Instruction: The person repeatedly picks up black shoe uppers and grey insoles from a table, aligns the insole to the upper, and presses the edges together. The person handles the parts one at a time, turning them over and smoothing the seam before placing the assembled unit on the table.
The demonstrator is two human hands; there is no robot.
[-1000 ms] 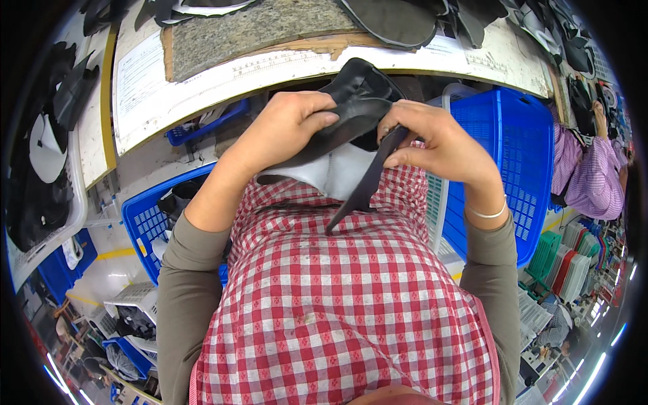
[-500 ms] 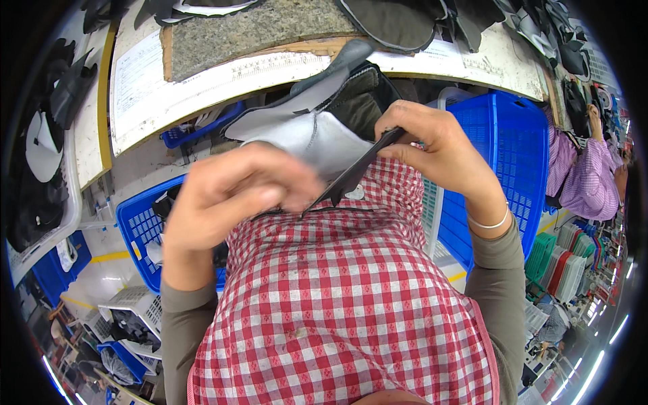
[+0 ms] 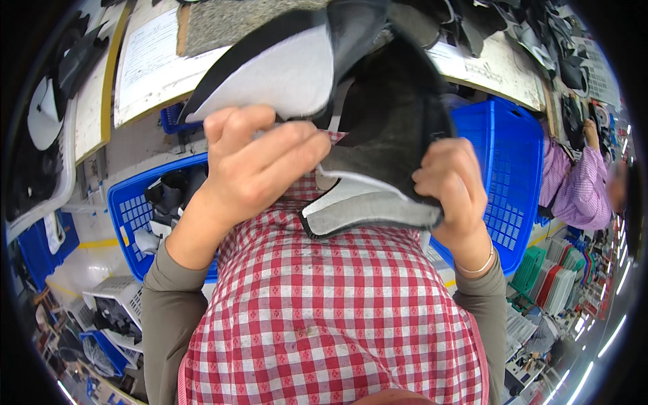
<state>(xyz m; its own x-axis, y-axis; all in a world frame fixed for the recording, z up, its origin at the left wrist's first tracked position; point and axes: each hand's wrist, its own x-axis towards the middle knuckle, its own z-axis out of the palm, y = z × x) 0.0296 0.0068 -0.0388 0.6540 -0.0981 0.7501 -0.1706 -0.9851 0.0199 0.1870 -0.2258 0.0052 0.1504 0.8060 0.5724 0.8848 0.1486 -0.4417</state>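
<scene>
Between my hands, in front of the checked apron, I hold up a black shoe upper [image 3: 395,128] with white and grey lining. My left hand [image 3: 260,158] has its fingers curled on the lower edge of a flap backed in white [image 3: 287,74]. At the other side my right hand [image 3: 451,185] grips the dark edge, its fingers folded over it. A grey padded strip [image 3: 371,214] edged in black hangs lowest, close to the apron [image 3: 337,290]. The upper is spread wide and partly blurred at its top.
Behind the upper runs a worktable [image 3: 152,74] with a paper sheet, a stone slab [image 3: 236,27] and more black pieces. A blue basket [image 3: 128,223] with shoe pieces stands at left, a tall blue crate [image 3: 503,182] at right. Another person in a purple checked sleeve [image 3: 584,192] is far right.
The upper has been lifted off my lap and opened out toward the table. My left hand has moved right onto its flap; my right hand has come lower and holds its right edge.
</scene>
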